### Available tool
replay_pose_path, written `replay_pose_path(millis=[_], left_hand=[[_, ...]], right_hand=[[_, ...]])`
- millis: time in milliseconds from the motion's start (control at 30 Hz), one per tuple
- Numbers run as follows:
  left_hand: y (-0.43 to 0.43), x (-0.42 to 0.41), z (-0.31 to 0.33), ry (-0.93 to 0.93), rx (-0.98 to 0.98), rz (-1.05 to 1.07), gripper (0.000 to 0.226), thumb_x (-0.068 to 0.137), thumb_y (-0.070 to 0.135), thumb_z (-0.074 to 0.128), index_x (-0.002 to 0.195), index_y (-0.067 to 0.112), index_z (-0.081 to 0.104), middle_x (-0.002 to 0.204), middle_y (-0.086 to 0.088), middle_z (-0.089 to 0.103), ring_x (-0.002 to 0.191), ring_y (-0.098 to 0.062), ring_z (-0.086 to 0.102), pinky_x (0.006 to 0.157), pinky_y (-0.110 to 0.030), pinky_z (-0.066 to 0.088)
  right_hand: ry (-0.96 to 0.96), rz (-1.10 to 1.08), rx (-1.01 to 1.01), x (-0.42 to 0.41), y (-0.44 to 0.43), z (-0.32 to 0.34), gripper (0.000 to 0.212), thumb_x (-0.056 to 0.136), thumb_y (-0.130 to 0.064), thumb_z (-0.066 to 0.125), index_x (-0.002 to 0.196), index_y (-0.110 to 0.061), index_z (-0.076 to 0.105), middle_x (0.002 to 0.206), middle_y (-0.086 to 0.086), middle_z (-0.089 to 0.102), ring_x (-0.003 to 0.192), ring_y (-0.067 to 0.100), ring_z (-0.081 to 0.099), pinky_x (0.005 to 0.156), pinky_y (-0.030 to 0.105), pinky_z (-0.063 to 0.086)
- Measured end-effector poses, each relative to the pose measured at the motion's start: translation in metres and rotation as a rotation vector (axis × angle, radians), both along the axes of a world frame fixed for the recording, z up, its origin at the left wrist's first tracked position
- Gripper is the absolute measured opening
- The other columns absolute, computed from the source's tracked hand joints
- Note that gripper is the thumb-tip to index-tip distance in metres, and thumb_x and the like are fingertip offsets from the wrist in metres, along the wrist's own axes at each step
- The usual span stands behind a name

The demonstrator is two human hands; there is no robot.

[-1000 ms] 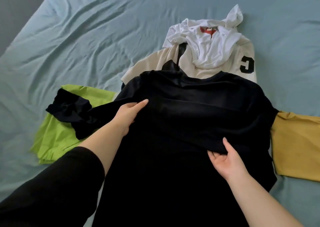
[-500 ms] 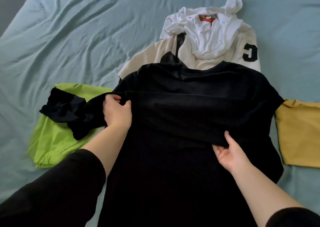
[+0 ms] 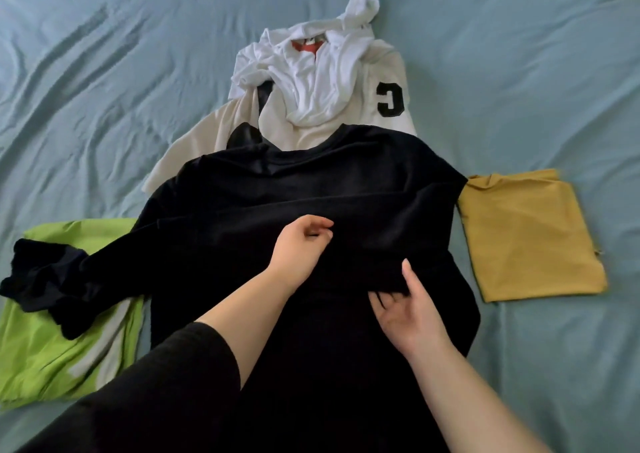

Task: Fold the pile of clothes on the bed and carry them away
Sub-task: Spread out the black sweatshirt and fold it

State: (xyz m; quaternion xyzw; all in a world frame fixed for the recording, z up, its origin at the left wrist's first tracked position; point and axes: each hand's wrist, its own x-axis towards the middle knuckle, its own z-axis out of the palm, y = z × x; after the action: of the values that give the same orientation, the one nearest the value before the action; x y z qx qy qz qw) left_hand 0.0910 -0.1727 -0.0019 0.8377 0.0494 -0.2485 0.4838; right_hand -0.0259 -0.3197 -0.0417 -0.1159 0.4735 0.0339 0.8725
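A black long-sleeved top (image 3: 346, 189) lies spread across the middle of the bed, with one sleeve folded over its chest. My left hand (image 3: 301, 248) hovers on the chest of the top, fingers loosely curled, with nothing in them. Palm up at the folded sleeve's end is my right hand (image 3: 405, 310), thumb resting against the cloth and fingers spread just below the edge. The other sleeve (image 3: 45, 279) trails left, bunched over a lime green garment (image 3: 41, 348). Behind lie a cream top (image 3: 346, 120) and a crumpled white garment (image 3: 311, 68).
A folded mustard-yellow garment (image 3: 530, 238) lies flat to the right of the black top. The blue bedsheet (image 3: 104, 72) stretches wrinkled to the left and back. My own black-sleeved forearm crosses the lower left.
My left hand let go of the top's left shoulder and moved right to the chest. My right hand loosened on the sleeve end, its fingers now spread.
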Motion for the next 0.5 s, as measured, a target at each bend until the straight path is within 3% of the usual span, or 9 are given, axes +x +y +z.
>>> replay_pose_path(millis=[67, 133, 267, 400, 500], left_hand=[[-0.029, 0.004, 0.005, -0.067, 0.073, -0.044, 0.015, 0.09, 0.022, 0.063, 0.101, 0.031, 0.067, 0.093, 0.011, 0.067, 0.082, 0.0, 0.062, 0.07, -0.009, 0.044], [-0.061, 0.01, 0.009, -0.207, 0.223, -0.138, 0.02, 0.091, 0.022, 0.06, 0.108, 0.031, 0.065, 0.106, 0.01, 0.063, 0.098, -0.007, 0.057, 0.085, -0.019, 0.045], [-0.127, 0.024, 0.021, -0.469, 0.425, -0.408, 0.034, 0.093, 0.036, 0.058, 0.127, 0.034, 0.056, 0.131, 0.011, 0.056, 0.125, -0.016, 0.044, 0.104, -0.033, 0.03], [-0.189, 0.039, 0.016, -0.446, 0.519, -0.658, 0.047, 0.092, 0.052, 0.053, 0.135, 0.03, 0.051, 0.132, 0.008, 0.058, 0.126, -0.019, 0.047, 0.104, -0.038, 0.031], [-0.223, 0.05, 0.006, -0.348, 0.683, -0.725, 0.048, 0.089, 0.061, 0.051, 0.12, 0.026, 0.061, 0.113, 0.006, 0.066, 0.114, -0.022, 0.053, 0.098, -0.039, 0.03]], right_hand=[[0.0, -0.078, 0.033, -0.014, -0.01, 0.003, 0.061, 0.087, -0.038, 0.067, 0.137, -0.01, 0.048, 0.141, 0.017, 0.049, 0.129, 0.03, 0.05, 0.103, 0.038, 0.046], [0.037, -0.175, 0.084, -0.021, -0.021, 0.002, 0.066, 0.092, -0.036, 0.059, 0.147, -0.009, 0.033, 0.147, 0.013, 0.038, 0.139, 0.032, 0.037, 0.106, 0.037, 0.043], [0.112, -0.283, 0.143, -0.024, -0.038, 0.01, 0.054, 0.089, -0.026, 0.063, 0.14, -0.016, 0.047, 0.139, 0.007, 0.051, 0.137, 0.023, 0.04, 0.106, 0.04, 0.037], [0.157, -0.315, 0.192, -0.026, -0.05, 0.016, 0.051, 0.086, -0.028, 0.068, 0.132, -0.011, 0.054, 0.133, 0.007, 0.056, 0.134, 0.022, 0.044, 0.105, 0.039, 0.038], [0.157, -0.326, 0.215, -0.03, -0.064, 0.013, 0.043, 0.082, -0.028, 0.071, 0.118, -0.007, 0.062, 0.122, 0.008, 0.065, 0.124, 0.02, 0.053, 0.109, 0.038, 0.036]])
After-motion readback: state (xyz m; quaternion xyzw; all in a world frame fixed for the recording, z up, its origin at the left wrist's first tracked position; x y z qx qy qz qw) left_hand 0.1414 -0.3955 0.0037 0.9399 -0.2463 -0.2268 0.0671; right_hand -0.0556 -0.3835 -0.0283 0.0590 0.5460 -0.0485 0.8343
